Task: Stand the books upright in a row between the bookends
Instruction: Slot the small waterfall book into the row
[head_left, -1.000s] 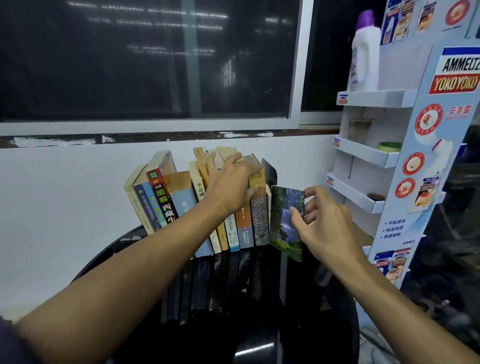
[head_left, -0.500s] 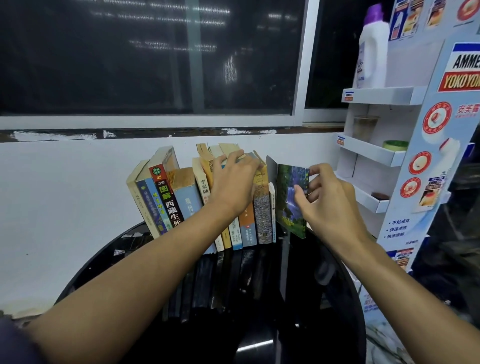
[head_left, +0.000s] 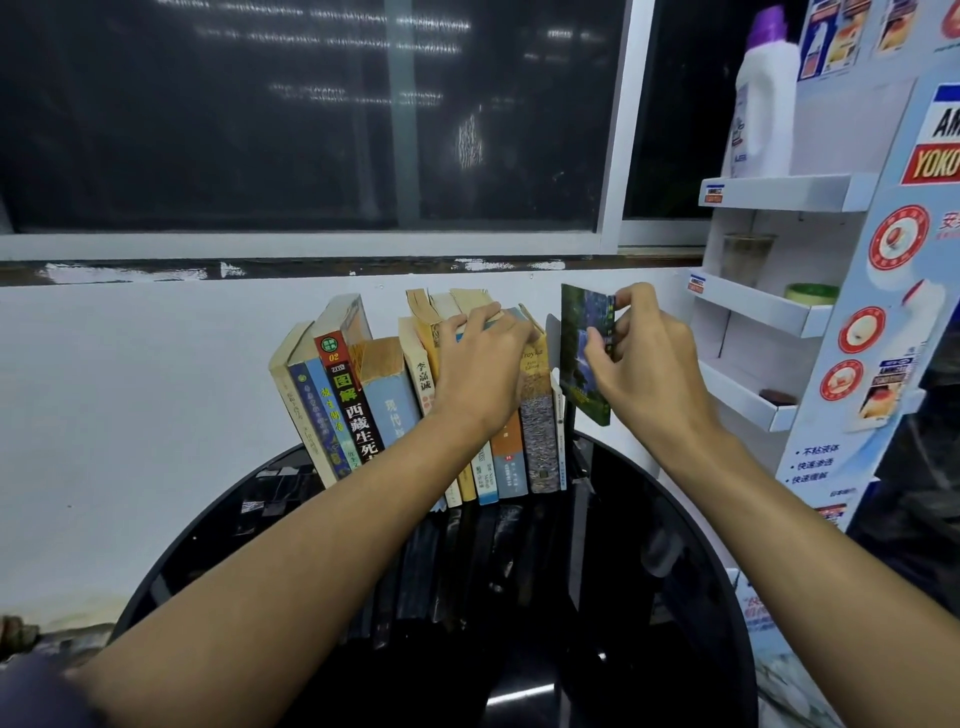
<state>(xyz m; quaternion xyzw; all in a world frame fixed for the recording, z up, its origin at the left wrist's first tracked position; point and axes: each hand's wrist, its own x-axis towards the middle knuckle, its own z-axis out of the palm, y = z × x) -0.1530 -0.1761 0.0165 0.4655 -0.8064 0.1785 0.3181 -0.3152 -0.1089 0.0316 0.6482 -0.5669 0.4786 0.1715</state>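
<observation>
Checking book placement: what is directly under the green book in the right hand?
The green book is held by the right hand above the black table. The bookend stands beside it; its base isn't discernible.

left hand (head_left: 483, 364): palm down, fingers curled, at 12 o'clock | right hand (head_left: 647, 364): fingertips pinched, at 1 o'clock

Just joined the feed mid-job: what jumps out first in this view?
A row of books stands on a round black table against the white wall, the ones at the left end leaning. The left hand presses on the books near the row's right end, while the right hand holds a green-covered book beside that end. A white display rack stands at the right.
</observation>
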